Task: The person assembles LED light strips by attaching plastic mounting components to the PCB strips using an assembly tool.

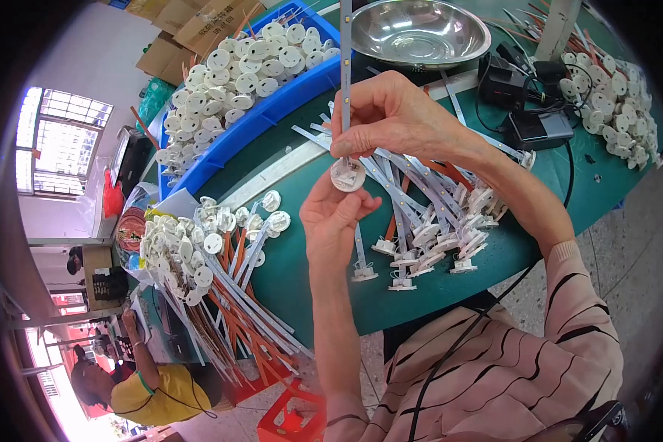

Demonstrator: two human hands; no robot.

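Closest to the camera stands a slim pale LED strip [346, 66], upright above the green table [291, 272], its lower end meeting a round white disc [348, 177]. Right hand [390, 121] pinches the strip between thumb and fingers just above that disc, probably so the long piece does not sway; left hand [335, 217] grips the disc's lower rim with fingers curled, tilting its face toward the eyes, perhaps for a clear view. Just beyond the hands lies a heap of strips with white ends [435, 243], most of the ends turned toward the person, seemingly for easy reach. To the left rests another bundle of strips [232, 309]; farther off are a blue tray [250, 121] heaped with discs, a metal bowl [427, 44] and some black adapters [504, 81]. The strip's top runs out of view, the right thumb covers part of its lower end, and whether it is fastened to the disc cannot be told. Part of the left fingers hides behind the disc, and the heap's far ends are overlapped.
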